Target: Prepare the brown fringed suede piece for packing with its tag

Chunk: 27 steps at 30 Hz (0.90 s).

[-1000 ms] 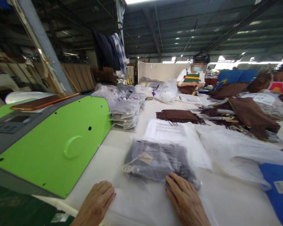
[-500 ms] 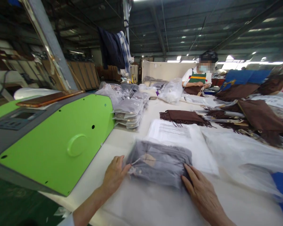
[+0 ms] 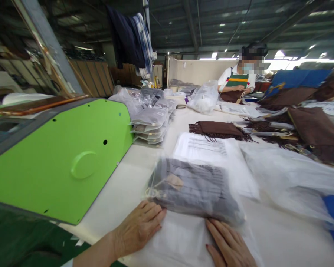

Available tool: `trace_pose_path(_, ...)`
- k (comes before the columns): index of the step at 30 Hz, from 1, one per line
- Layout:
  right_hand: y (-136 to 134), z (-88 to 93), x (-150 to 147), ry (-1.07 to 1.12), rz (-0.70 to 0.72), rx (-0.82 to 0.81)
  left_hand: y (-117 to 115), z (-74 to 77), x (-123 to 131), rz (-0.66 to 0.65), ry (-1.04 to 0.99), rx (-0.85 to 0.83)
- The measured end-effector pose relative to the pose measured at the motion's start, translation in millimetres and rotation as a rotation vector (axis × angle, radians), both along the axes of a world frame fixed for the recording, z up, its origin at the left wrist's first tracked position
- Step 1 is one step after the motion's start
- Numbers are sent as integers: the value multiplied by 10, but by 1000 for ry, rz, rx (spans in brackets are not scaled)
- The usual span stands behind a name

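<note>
A folded dark grey fabric piece point(image 3: 195, 189) lies inside a clear plastic bag point(image 3: 180, 233) on the table in front of me. A tan tag point(image 3: 174, 181) and a light cord show through the plastic. My left hand point(image 3: 141, 226) rests on the near left part of the bag, fingers together and laid nearly flat. At the near right, my right hand point(image 3: 229, 244) lies on the plastic with its fingers stretched out and the thumb apart. Beneath the bag's far part is a stack of white printed plastic bags point(image 3: 208, 146).
A green machine point(image 3: 61, 163) borders the left side. Behind it stands a stack of bagged grey pieces point(image 3: 150, 126). Brown fringed cloth point(image 3: 219, 129) and a brown pile point(image 3: 314, 129) lie to the right. Loose clear plastic point(image 3: 289, 174) spreads nearby. A co-worker point(image 3: 236, 83) is across the table.
The grey piece now sits inside the clear bag's far part, with plastic extending toward me. Both hands have moved from its sides to the bag's near part. The view has shifted slightly.
</note>
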State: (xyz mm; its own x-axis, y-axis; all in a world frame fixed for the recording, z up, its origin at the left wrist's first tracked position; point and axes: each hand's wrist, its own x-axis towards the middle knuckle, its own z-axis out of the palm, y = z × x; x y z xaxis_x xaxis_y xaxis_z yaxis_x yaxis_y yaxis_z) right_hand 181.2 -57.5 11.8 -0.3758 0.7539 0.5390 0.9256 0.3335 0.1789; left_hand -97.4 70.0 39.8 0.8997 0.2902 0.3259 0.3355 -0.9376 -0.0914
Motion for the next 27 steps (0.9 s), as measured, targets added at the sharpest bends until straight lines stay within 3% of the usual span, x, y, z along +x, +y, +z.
trace_pose_path(6,21,-161,-2,82,-128,-32,-4,-56,-39,95,37,107)
trace_pose_path(15,-31,-69,-1,241,-140,-80,-7,-145,-124,230,-44,75)
trace_pose_path(22,55,-20,-115,269,-258,-54,14,-210,-85,302,-48,83)
trace_pose_path(24,17,47,-77,261,-216,-93,25,-176,-124,293,-46,61)
trace_pose_path(27,-181,166,170,240,-84,-134,55,-35,-325,171,11,-32)
